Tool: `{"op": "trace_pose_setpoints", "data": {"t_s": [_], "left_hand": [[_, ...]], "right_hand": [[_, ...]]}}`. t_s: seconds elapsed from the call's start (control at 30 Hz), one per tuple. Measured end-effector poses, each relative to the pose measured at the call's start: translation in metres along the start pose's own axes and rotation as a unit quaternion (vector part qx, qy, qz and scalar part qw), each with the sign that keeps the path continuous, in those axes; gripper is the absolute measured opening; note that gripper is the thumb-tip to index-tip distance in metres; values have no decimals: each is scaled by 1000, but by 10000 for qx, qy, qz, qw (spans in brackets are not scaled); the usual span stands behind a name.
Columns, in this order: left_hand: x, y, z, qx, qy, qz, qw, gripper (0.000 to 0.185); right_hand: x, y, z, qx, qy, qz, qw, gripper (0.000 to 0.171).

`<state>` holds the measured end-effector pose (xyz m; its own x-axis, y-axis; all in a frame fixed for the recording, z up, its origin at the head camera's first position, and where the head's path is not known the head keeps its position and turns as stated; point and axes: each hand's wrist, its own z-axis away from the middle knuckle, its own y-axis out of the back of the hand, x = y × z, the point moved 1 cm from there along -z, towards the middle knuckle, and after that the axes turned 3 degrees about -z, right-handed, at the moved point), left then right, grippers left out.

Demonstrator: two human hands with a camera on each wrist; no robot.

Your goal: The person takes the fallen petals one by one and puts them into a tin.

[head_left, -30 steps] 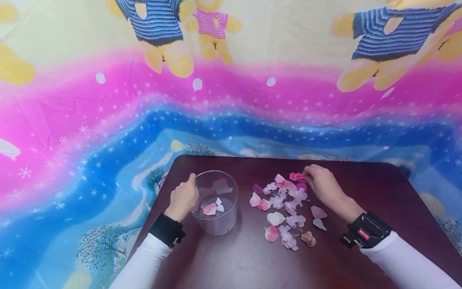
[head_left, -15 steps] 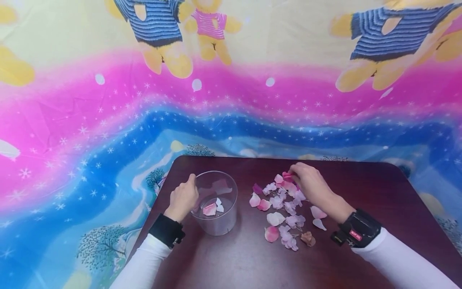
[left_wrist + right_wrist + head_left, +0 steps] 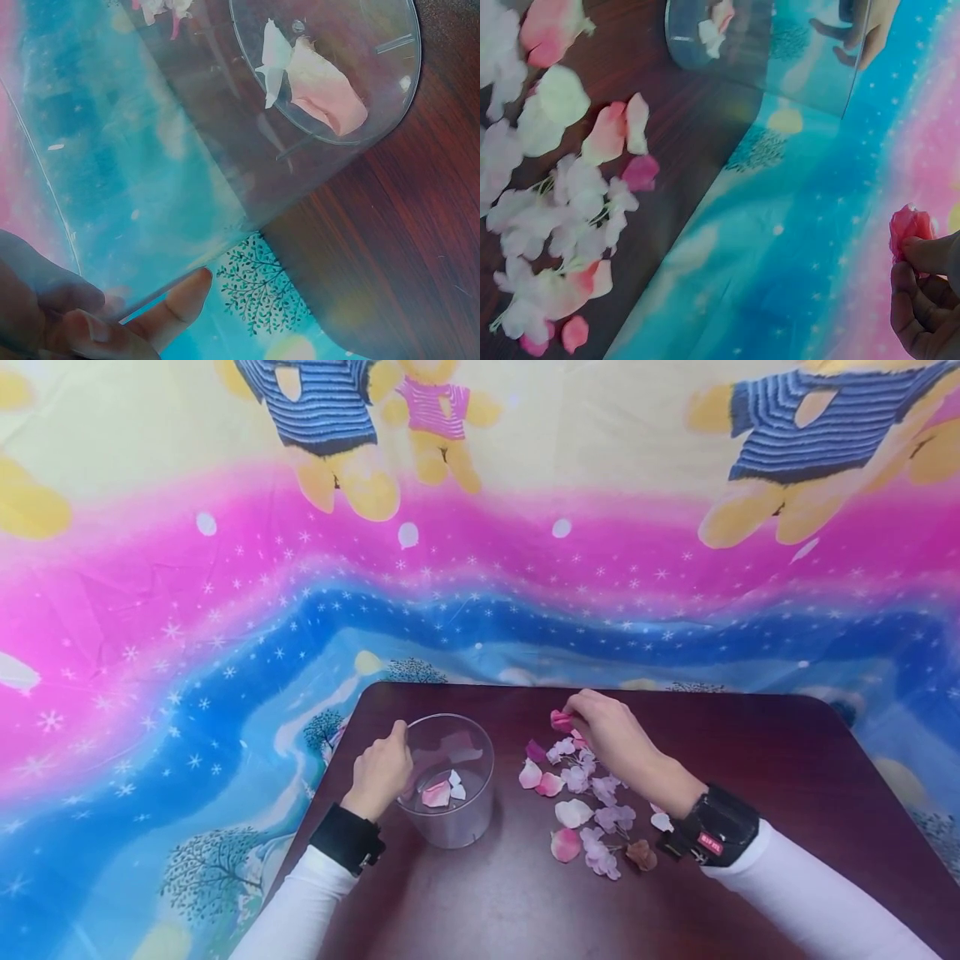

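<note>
The tub (image 3: 474, 827) is smooth, clear and round-mouthed, set on a bench (image 3: 480, 910) of dark red-brown with wood grain and a soft gloss. To the right of the tub lie thin, cupped petals and frilled, pale lilac blossoms (image 3: 600, 862) on slender stems, the blossoms ruffled like fabric. Behind the tub hangs a printed cloth (image 3: 480, 568), wrinkled in places, with bears and snowflakes over pink and blue bands

In the spread right of the tub I count one crumpled brown petal (image 3: 641, 856), one magenta petal (image 3: 536, 751), one broad white petal (image 3: 573, 813) and, on the side nearer the tub, three pink-and-white petals (image 3: 565, 845); the blossoms overlap too much to number

Two hands are at work. The left hand (image 3: 382, 770), at the tub's left side, has its grip clamped on the rim. The right hand (image 3: 615, 735), to the tub's right, has its grip clamped on a bright pink bundle (image 3: 560, 721), layered and raised off the bench; how many petals it has I cannot tell

Inside the tub, at its bottom, lie one pale pink petal (image 3: 436, 793) and a white piece (image 3: 457, 792) just beside it, perhaps one petal or two
</note>
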<state>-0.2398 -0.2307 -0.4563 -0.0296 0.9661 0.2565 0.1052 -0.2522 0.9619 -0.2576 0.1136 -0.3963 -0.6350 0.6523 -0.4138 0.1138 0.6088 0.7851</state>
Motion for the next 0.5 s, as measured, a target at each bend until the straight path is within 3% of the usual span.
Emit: {"op": "trace_pose_setpoints", "data": {"t_s": [0.5], "left_hand": [[0, 0, -1, 51, -6, -31, 10000, 17]], "right_hand": [[-42, -19, -14, 213, 528, -173, 9982, 10]]}}
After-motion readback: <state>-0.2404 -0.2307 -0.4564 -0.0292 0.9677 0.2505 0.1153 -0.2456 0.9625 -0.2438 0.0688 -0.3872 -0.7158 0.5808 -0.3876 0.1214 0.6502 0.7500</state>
